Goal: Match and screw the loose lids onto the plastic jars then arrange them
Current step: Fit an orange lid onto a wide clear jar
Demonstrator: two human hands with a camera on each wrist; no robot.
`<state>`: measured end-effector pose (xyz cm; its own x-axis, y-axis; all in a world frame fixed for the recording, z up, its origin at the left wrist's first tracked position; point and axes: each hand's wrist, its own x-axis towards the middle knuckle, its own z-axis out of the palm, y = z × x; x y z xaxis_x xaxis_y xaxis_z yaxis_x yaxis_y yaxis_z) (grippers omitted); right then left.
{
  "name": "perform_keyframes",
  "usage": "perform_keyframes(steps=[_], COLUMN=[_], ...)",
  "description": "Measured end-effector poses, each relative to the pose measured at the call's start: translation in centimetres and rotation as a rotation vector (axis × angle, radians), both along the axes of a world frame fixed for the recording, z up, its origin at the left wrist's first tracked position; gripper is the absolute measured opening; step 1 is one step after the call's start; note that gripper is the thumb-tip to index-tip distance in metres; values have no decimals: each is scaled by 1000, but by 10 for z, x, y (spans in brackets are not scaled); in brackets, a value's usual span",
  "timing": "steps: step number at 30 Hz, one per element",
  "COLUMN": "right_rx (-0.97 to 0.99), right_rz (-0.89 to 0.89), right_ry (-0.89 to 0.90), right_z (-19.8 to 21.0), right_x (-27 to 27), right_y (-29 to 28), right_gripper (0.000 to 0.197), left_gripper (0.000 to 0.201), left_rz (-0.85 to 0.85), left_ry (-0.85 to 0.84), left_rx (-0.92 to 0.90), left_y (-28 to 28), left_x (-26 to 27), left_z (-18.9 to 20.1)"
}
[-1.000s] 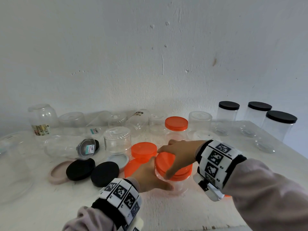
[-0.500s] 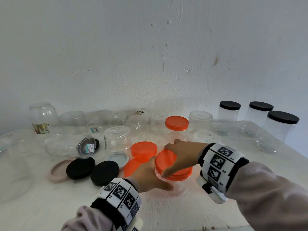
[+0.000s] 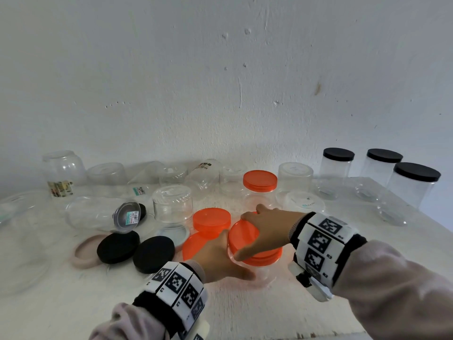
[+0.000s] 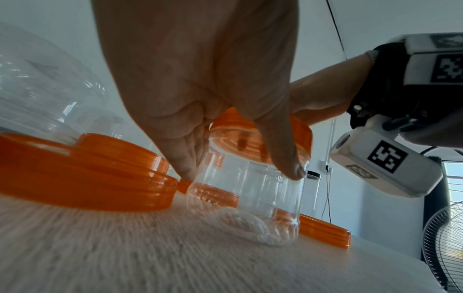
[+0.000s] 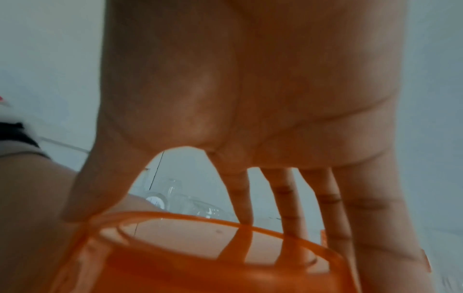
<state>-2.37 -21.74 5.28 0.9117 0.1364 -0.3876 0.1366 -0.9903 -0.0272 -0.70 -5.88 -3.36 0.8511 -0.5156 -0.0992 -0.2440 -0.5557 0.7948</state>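
A small clear plastic jar [image 3: 263, 272] [image 4: 255, 200] stands on the white table [image 3: 73, 303] near the front middle. My left hand [image 3: 220, 258] [image 4: 200, 99] grips its body from the left, thumb and fingers curled round the clear wall. An orange lid [image 3: 245, 238] [image 5: 200, 257] [image 4: 303, 136] sits on the jar's mouth. My right hand [image 3: 264, 229] [image 5: 250, 119] lies over the lid from above, thumb and fingers wrapped round its rim. Two loose orange lids [image 3: 212, 219] [image 4: 87, 178] lie just left of the jar. A capped orange-lidded jar [image 3: 259, 187] stands behind.
Two black lids [image 3: 137, 249] and a pinkish lid [image 3: 83, 253] lie at the left front. Several clear jars [image 3: 171, 204], some upside down or on their sides, crowd the back left. Three black-lidded jars [image 3: 416, 182] stand at the back right. A clear lid [image 3: 301, 202] lies behind my right hand.
My right hand has turned on the orange lid, wrist swinging to the right. The left hand and the jar have stayed in place.
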Motion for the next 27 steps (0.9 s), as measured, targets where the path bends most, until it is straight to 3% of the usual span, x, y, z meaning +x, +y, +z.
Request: perform_keyframes(steps=[6,13,18,27], right_rx=[38,-22,0,-10], right_rz=[84,36,97,91], right_ry=[79,-4,70,9], right_z=[12,5,11,5], right_x=[2,2,1,2], right_y=[-2,2,3,-1], right_gripper=[100,102,101,96], left_gripper=[110,108,111,108], left_rz=[-3,0,-2,1], left_ry=[-24,-2,-15,-19], left_rx=[17,15,25,28], left_y=[0,0,0,-2], left_x=[-1,-1,-2,-4], left_z=[1,1,3,5])
